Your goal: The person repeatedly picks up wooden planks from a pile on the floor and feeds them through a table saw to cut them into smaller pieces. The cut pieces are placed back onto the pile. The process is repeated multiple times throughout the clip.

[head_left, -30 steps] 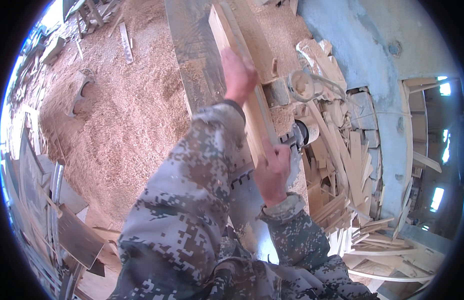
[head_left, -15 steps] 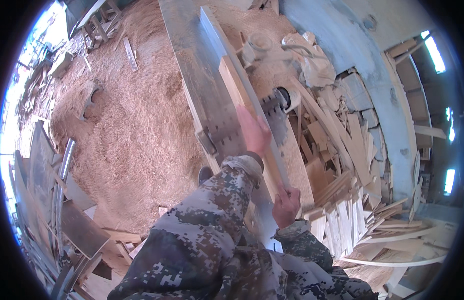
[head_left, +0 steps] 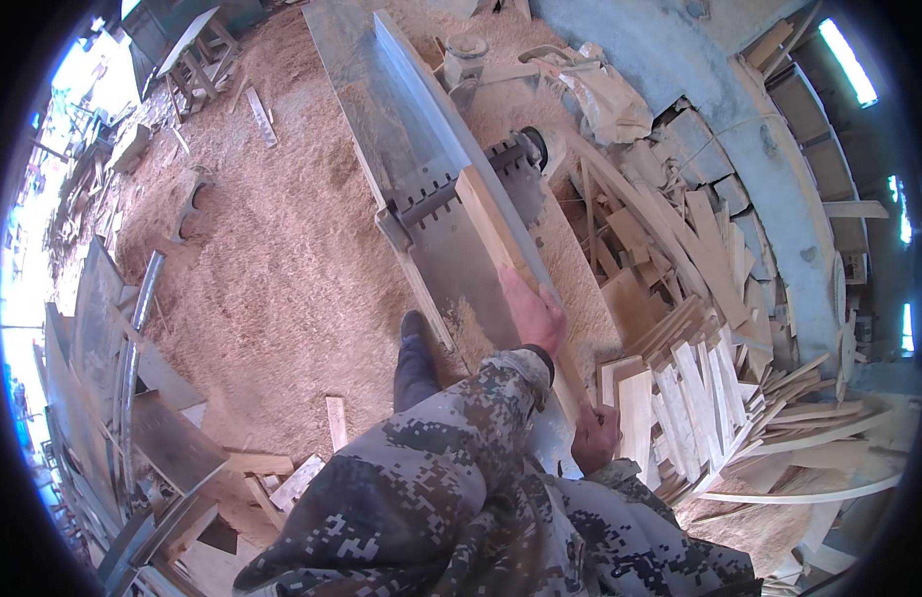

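A long wooden board stands on edge on the metal table of a jointer, along its fence. My left hand grips the board partway along, fingers stretched along its side. At the near end, my right hand is closed around the board's tail. The toothed slot of the cutter head crosses the table, and the board's far end lies beside it. My left hand is on the near side of the cutter. Whether the cutter spins, I cannot tell.
Wood shavings cover the floor on the left, where my foot shows. Scrap boards pile up right of the machine below a pale wall. Panels and a curved metal strip lean at the left.
The board and both hands have come back toward me, so the board's far end has drawn back from beyond the cutter head to beside it. The view has shifted slightly.
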The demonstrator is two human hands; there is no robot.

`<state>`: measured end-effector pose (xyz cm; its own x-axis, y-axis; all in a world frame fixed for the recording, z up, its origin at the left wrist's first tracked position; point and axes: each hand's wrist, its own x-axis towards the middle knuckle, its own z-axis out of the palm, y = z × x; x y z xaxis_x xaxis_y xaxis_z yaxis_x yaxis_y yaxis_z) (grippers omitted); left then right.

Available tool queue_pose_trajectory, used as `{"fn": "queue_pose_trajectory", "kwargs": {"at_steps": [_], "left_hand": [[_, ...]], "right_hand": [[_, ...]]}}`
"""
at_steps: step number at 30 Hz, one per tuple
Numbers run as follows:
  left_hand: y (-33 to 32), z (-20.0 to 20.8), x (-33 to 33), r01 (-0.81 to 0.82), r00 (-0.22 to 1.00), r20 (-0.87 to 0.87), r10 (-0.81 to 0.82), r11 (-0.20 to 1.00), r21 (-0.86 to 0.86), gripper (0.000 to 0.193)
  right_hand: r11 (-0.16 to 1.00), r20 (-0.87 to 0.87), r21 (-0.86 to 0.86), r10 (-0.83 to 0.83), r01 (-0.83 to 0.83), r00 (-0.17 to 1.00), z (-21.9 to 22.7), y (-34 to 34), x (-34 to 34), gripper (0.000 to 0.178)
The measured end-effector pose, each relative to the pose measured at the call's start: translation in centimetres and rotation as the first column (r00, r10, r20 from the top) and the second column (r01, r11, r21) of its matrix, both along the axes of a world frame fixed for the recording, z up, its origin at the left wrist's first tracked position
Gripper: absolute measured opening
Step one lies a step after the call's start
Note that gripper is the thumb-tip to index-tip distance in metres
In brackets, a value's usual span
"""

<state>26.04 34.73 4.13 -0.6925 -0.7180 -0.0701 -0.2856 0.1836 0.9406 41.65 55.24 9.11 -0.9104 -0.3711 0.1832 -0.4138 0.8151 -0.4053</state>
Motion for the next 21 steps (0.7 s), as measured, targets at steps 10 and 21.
{"fn": "queue_pose_trajectory", "kwargs": {"at_steps": [10,21], "left_hand": [[-2.1,-0.2,-1.9,-0.029,0.999,-0.035,0.029,1.000,-0.001,0.074],[-4.4,-0.5,-3.7,-0.040,0.999,-0.026,0.040,0.999,-0.024,0.075]], "right_hand": [[0.999,-0.054,-0.026,0.029,-0.030,0.998,0.4,-2.5,-2.3,0.028],[1.000,-0.004,-0.001,0.030,-0.030,1.000,0.9,-4.8,-4.2,0.030]]}}
